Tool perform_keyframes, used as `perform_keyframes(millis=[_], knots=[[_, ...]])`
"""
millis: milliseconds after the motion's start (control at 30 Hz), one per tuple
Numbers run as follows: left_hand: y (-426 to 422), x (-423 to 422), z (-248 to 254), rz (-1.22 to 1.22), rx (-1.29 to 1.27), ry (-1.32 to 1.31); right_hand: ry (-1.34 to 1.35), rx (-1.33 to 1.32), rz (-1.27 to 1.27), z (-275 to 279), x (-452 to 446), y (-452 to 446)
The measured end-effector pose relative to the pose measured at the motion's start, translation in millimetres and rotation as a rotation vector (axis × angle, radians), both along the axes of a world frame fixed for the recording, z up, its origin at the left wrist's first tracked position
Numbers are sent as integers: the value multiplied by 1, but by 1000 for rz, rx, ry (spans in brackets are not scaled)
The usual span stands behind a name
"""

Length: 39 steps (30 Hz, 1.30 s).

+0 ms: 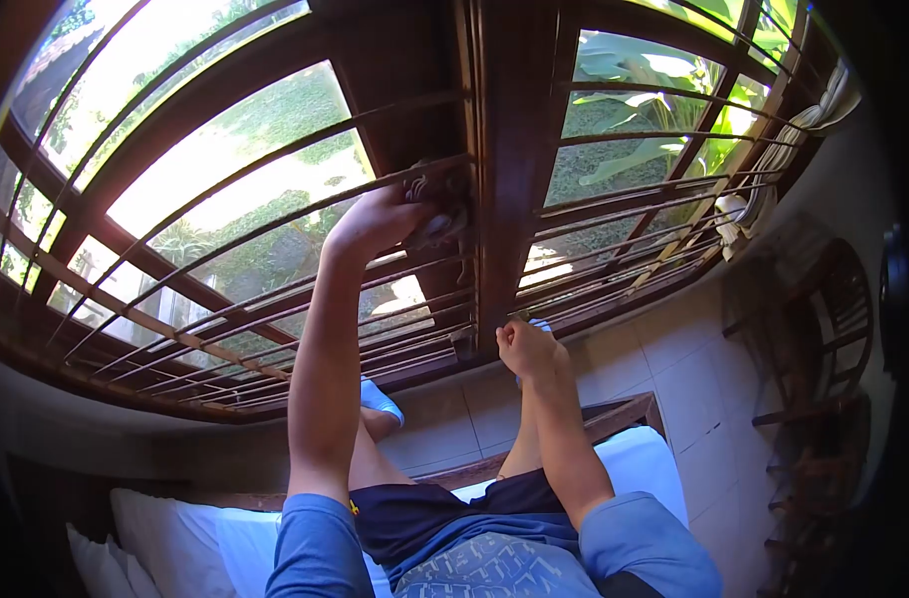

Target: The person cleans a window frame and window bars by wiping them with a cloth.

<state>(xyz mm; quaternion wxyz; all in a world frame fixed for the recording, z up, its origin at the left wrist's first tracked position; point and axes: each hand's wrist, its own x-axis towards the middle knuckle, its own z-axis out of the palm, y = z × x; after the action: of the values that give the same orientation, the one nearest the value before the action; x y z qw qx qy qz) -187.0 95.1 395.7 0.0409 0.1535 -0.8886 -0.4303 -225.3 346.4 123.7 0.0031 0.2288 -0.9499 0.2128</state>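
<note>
My left hand [380,219] reaches up to the window frame, its fingers closed round a dark, crumpled cloth [437,204]. The cloth lies against the dark wood beside the central post [504,149], between the horizontal window bars [265,227]. My right hand [526,347] is closed in front of me, low and to the right of the post, above the tiled floor. Something small and thin shows at its fingertips, too small to make out.
White cushions [175,528] lie on the seat beneath me. A knotted curtain [748,214] hangs at the window's right end. Wooden chairs [843,299] stand along the right. My feet are on the floor tiles [614,359] below the window. Plants show outside.
</note>
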Motion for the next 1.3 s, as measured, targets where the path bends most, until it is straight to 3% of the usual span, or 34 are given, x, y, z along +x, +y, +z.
perform_keyframes(millis=[200, 333, 533, 667, 833, 1000, 1167, 1300], knots=[[1, 14, -8, -95, -40, 211, -3, -4, 12, 0, -1, 0], [13, 17, -4, -119, 68, 377, -60, -37, 24, 5, -3, 0], [5, 5, -2, -75, 185, 201, -25, -5, 31, 4, -4, 3], [5, 2, 8, -66, 58, 38, -53, 20, 22, 8, -4, 1], [6, 11, -6, -162, 42, 366, -75, -10, 33, 15, 1, -1], [11, 13, -6, -36, -35, 438, -39, 27, 23, 6, 1, 1], [8, 11, -5, -106, 72, 549, -30, 13, 24, 3, 0, 2], [4, 13, -4, -173, 5, 375, -45, -24, 52, 5, -1, 1]])
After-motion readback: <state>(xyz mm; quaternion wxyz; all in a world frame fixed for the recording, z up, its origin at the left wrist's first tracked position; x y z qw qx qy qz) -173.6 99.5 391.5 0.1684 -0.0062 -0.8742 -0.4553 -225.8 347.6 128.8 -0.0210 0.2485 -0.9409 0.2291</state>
